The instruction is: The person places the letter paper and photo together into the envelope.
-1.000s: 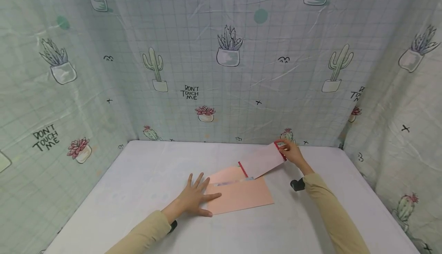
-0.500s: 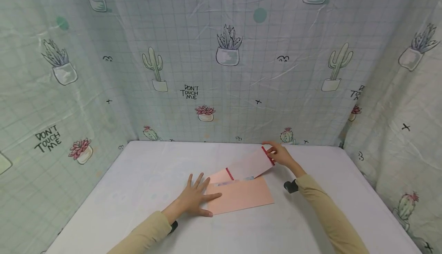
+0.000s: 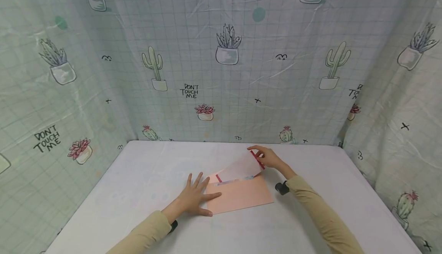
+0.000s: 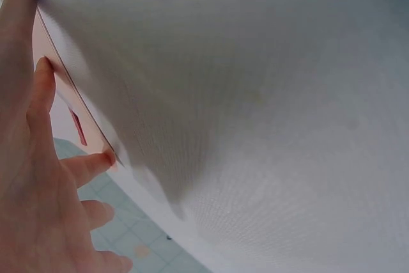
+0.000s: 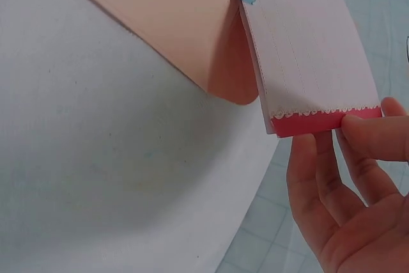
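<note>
A peach envelope (image 3: pixel 238 197) lies in the middle of the table with its mouth toward the back. My left hand (image 3: pixel 195 197) rests on its left edge, fingers spread and straight. With thumb and fingers my right hand (image 3: pixel 271 158) pinches the red, lace-patterned end of a pale sheet of letter paper (image 3: pixel 238 167). In the right wrist view the letter paper (image 5: pixel 313 43) shows faint ruled lines, and a second layer shows along its side. Its near edge overlaps the envelope's mouth in the head view. A bluish strip (image 3: pixel 248 178) shows along that mouth.
The white table (image 3: pixel 155 177) reaches back to a curtain (image 3: pixel 228 93) printed with cacti, which also hangs at both sides. A dark wrist device (image 3: pixel 282 188) sits at the right sleeve, another (image 3: pixel 173 227) at the left.
My right hand has moved left and slightly toward me, carrying the letter paper, which covers more of the envelope's opened back part. The left hand and the envelope have stayed in place.
</note>
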The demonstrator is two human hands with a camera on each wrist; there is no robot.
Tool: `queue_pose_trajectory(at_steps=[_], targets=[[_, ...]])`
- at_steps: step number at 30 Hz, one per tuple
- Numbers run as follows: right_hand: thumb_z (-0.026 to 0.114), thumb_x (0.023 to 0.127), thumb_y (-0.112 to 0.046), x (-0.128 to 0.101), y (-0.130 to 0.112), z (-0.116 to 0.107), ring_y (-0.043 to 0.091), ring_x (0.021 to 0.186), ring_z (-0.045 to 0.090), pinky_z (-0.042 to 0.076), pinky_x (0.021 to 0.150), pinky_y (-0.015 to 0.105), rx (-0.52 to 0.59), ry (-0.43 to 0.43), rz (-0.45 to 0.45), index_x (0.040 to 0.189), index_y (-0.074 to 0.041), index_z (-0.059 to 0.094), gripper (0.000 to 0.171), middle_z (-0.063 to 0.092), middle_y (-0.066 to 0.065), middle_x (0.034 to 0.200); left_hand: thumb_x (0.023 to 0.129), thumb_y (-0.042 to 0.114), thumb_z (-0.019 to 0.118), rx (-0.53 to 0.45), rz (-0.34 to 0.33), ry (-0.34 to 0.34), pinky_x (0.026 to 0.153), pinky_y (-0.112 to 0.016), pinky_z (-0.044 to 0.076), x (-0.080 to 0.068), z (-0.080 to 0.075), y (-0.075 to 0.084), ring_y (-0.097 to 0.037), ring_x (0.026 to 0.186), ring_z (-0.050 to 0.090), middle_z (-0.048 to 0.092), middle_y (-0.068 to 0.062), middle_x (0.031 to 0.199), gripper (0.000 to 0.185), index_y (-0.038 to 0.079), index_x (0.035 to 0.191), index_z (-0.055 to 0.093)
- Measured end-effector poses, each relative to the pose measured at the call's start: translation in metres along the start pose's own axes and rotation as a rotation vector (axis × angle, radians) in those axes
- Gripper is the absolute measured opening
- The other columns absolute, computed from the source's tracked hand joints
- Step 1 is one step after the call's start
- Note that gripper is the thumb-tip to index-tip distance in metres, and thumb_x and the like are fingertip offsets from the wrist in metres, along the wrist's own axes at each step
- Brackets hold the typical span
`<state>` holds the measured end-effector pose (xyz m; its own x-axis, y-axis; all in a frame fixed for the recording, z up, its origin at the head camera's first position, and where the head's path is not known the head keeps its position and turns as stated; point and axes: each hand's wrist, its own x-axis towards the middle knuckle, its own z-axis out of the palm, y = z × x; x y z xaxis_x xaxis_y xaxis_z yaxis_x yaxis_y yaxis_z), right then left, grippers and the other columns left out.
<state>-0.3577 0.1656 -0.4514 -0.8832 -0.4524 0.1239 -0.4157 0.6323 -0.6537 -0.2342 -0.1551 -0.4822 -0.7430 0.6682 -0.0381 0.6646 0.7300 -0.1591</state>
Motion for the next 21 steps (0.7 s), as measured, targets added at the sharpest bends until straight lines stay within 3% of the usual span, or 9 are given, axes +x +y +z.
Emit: queue_pose_trajectory(at_steps=[21], targets=[[0.049, 0.083, 0.006, 0.002, -0.001, 0.015, 0.016, 0.064, 0.052, 0.044, 0.049, 0.021, 0.041, -0.047, 0.038, 0.119, -0.011, 0.054, 0.040, 0.060, 0.021, 0.097, 0.072, 0.071, 0.046, -0.005, 0.003, 0.006, 0.096, -0.069, 0.016, 0.000, 0.000, 0.000, -0.048, 0.131, 0.017, 0.029, -0.019, 0.143, 0.070, 0.041, 0.135, 0.033]])
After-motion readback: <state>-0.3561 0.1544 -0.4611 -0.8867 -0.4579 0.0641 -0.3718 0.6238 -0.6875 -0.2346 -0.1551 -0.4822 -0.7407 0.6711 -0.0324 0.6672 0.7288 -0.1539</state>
